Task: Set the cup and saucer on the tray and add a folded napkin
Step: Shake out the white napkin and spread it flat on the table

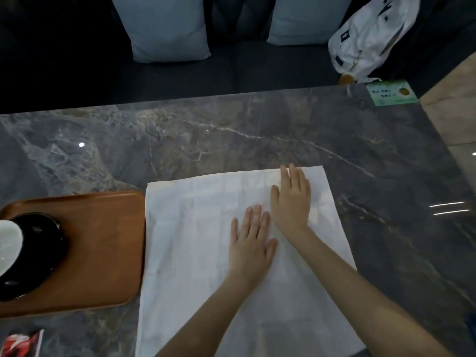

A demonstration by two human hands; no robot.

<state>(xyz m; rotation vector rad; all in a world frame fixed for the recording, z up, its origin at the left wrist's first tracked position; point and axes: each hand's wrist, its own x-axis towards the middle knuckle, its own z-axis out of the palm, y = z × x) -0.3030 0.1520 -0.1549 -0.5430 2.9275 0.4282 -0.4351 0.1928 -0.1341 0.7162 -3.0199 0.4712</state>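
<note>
Napkin (206, 240) spread flat on grey marble bench (257, 135), both palms pressing down.

Left hand (251, 244) flat near napkin's middle, fingers straight, grip released, holding nothing. Right hand (292, 199) just beyond it toward napkin's far right corner, fingers straight too, grip released. Left of napkin, edge to edge: wooden tray (103, 240). On tray's left part, dark saucer (38, 248) carrying white cup (7, 243), partly cut off by frame. Beyond napkin, past bench edge: two pale cushions (167, 27) and white bag (371, 34).
</note>
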